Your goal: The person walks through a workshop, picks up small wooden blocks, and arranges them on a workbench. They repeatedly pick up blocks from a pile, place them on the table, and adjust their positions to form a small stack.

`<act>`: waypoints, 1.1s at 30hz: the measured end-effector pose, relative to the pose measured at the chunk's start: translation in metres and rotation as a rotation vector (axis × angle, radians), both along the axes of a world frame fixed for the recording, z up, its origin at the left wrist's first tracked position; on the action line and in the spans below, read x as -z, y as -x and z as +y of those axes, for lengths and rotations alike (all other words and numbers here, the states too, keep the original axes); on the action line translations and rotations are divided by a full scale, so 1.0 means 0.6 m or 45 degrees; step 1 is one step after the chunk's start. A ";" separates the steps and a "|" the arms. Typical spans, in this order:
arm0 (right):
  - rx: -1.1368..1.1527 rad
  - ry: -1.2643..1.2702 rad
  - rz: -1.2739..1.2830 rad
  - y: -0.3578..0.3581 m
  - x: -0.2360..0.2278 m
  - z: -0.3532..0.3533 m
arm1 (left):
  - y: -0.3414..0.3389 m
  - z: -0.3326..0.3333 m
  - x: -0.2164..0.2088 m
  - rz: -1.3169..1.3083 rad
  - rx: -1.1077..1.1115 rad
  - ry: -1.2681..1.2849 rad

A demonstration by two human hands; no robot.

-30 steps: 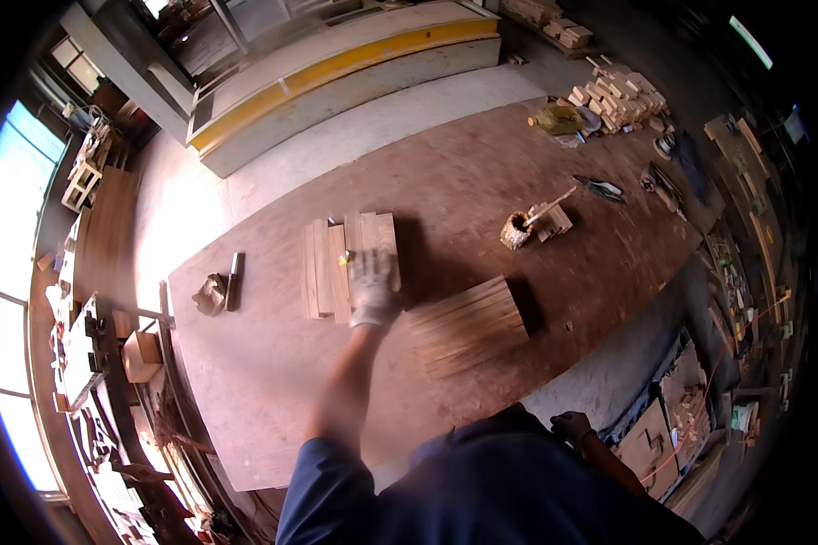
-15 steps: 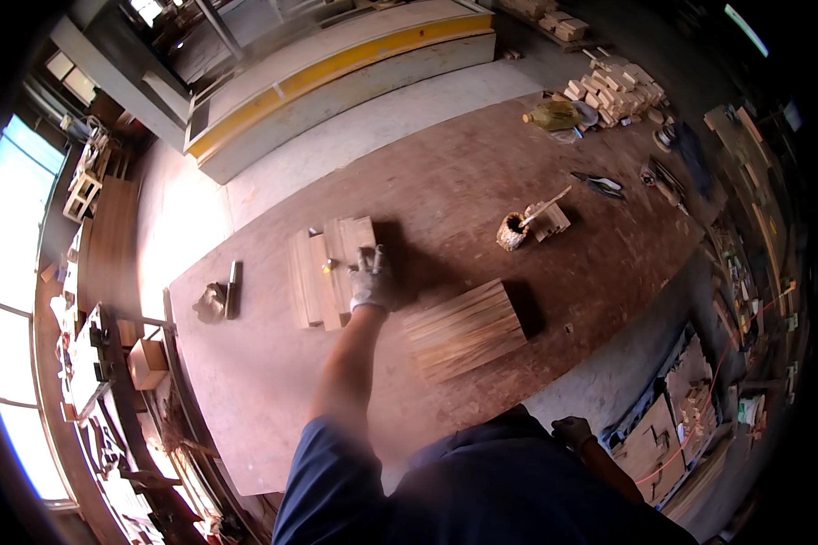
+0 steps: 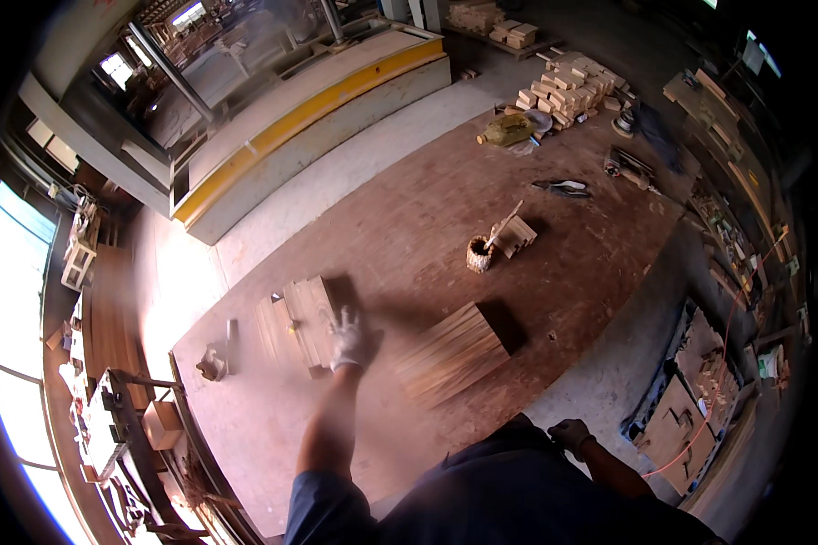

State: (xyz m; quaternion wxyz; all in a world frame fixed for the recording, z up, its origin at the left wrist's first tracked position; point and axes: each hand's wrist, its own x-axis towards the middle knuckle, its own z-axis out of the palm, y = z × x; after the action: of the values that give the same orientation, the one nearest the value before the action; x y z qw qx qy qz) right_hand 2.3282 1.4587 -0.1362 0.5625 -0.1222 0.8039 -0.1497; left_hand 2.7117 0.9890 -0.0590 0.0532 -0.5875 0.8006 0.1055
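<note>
My left hand [image 3: 346,339], in a pale glove, has its fingers spread at the right edge of a small stack of wooden boards [image 3: 311,318]. It holds nothing that I can see. A small yellowish object [image 3: 293,326] lies on those boards. To the right of this hand sits a bigger block of wooden strips [image 3: 454,354] laid side by side. My right hand [image 3: 570,435], dark-gloved, hangs low beside my body past the table edge. Its fingers look curled in, and nothing shows in them.
A brush pot [image 3: 480,254] stands by a small wood block [image 3: 515,236] on the brown table [image 3: 409,218]. Pliers [image 3: 562,188], a yellowish bottle [image 3: 506,130] and piled wood pieces [image 3: 573,86] lie farther off. A dark lump [image 3: 213,361] is at left, a yellow-edged bench [image 3: 309,109] beyond.
The whole view has shifted, so the table's things sit lower and farther left. My left hand has slid from the top of the boards to their right edge, fingers spreading. My right hand stays low.
</note>
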 end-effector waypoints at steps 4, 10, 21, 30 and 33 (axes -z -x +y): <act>-0.630 0.143 0.174 -0.017 -0.087 -0.074 | 0.060 0.082 0.005 0.244 0.222 -0.042; -0.420 0.304 -0.369 -0.080 -0.104 -0.217 | 0.127 0.117 -0.011 0.299 0.316 -0.250; 0.446 0.272 -1.114 -0.160 -0.033 -0.363 | 0.159 0.122 -0.009 0.393 0.271 -0.274; 0.394 0.480 -1.233 -0.236 -0.008 -0.425 | 0.081 0.072 0.054 0.412 0.339 -0.279; 0.518 0.545 -1.105 -0.230 0.066 -0.446 | 0.151 0.060 0.046 0.462 0.348 -0.279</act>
State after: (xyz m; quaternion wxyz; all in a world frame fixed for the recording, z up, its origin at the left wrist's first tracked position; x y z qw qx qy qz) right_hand 2.4660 1.1910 -0.1760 0.7659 -0.0026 0.4558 -0.4535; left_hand 2.6208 1.0252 -0.0868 -0.0141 -0.4360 0.8528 0.2873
